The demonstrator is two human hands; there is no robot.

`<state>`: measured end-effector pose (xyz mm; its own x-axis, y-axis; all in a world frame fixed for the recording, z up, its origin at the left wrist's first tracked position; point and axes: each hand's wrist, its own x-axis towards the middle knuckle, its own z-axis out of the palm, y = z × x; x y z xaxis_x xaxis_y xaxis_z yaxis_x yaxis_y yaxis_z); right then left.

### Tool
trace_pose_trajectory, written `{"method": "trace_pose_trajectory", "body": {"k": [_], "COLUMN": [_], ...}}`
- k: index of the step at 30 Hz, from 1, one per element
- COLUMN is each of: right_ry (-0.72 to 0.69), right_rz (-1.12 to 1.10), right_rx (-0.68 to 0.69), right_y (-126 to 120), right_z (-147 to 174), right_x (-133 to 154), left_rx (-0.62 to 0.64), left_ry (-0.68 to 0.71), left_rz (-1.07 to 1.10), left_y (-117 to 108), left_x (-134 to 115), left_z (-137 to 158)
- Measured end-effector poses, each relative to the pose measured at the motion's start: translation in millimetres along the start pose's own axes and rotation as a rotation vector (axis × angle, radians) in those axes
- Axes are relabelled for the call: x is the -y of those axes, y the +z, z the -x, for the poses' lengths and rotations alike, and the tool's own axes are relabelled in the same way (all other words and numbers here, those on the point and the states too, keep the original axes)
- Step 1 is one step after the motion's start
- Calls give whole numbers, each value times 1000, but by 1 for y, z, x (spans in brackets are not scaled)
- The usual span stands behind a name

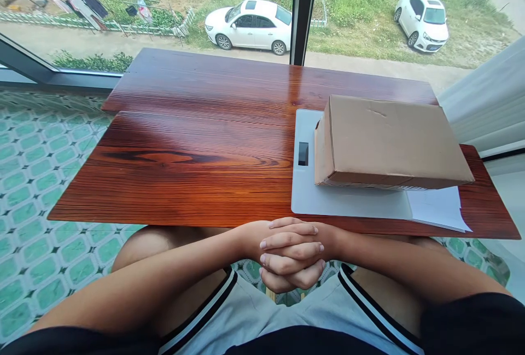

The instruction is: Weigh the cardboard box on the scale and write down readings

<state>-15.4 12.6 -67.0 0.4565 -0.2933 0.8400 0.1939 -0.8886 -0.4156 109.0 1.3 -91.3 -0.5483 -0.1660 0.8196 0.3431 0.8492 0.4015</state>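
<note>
Both hands are clasped with interlaced fingers above my lap, close to the table's front edge. My left hand (322, 237) comes in from the right side of the view, and my right hand (257, 239) from the left. Each is closed around the fingers of the other; no object shows between them. Beyond them, on the right half of the reddish-brown wooden table (197, 180), a closed brown cardboard box (394, 139) rests on a flat white scale (348, 202). The scale has a small dark display (303, 153) at its left. Neither hand touches the box or scale.
Sheets of white paper (438, 210) lie by the scale's right front corner, partly under the box. A window with a dark frame post (304, 13) stands behind the table. A pale curtain (488, 92) hangs at right. Green-patterned floor tiles (36, 180) show at left.
</note>
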Motion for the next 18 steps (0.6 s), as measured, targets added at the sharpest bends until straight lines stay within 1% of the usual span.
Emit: {"method": "trace_pose_trajectory", "body": {"k": [3,4,6,9,12,14,18], "right_ry": [-15,-16,-12,0,5,3,2], "right_rz": [-9,-12,-14,2,4,0,5], "right_rx": [-8,-4,7,23,29,22,16], "right_y": [1,1,0,-2,-2,-1,-1], "right_z": [0,0,0,1,1,2,2], "right_x": [-1,-1,-1,-1,-2,-2,-3], "left_rx": [136,145,119,75,157,171,153], "left_ry": [-10,-5,2,-37,-72,-70,-62], "left_rz": [63,86,100,70,86,74,7], "left_y": [-4,-4,-4,-3,-4,-6,-7], "left_x": [-1,0,1,1,1,2,4], "left_z": [-1,-1,-1,1,5,7,10]}}
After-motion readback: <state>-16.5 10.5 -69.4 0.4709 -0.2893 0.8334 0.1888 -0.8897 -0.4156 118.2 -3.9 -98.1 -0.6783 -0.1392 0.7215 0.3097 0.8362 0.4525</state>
